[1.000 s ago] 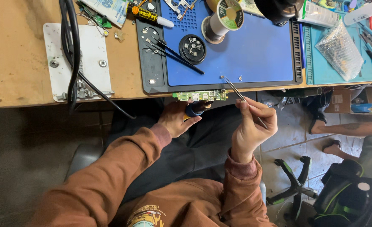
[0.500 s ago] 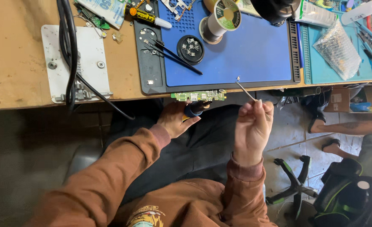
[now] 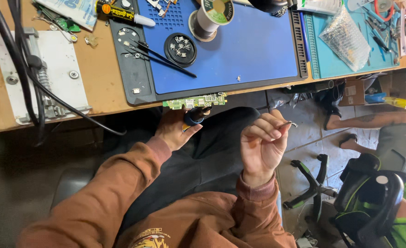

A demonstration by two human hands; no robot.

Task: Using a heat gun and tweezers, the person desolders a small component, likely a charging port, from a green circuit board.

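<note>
My left hand (image 3: 177,128) grips a dark blue-handled tool (image 3: 194,115) just below the desk edge, its tip against a small green circuit board (image 3: 194,101) that hangs at the front of the blue work mat (image 3: 239,50). My right hand (image 3: 262,144) is raised over my lap, palm toward me, fingers pinched on thin metal tweezers (image 3: 289,123) whose tip points right. Both sleeves are brown.
On the mat lie a round black parts dish (image 3: 180,47), a solder spool (image 3: 212,14) and black tweezers (image 3: 161,56). A white metal plate (image 3: 51,73) with black cables (image 3: 26,69) sits left. Another person's legs (image 3: 373,121) and an office chair (image 3: 373,202) are at right.
My right hand has drawn back from the mat's edge toward my lap and turned, so the tweezers now point right instead of up at the board. The left hand stays put.
</note>
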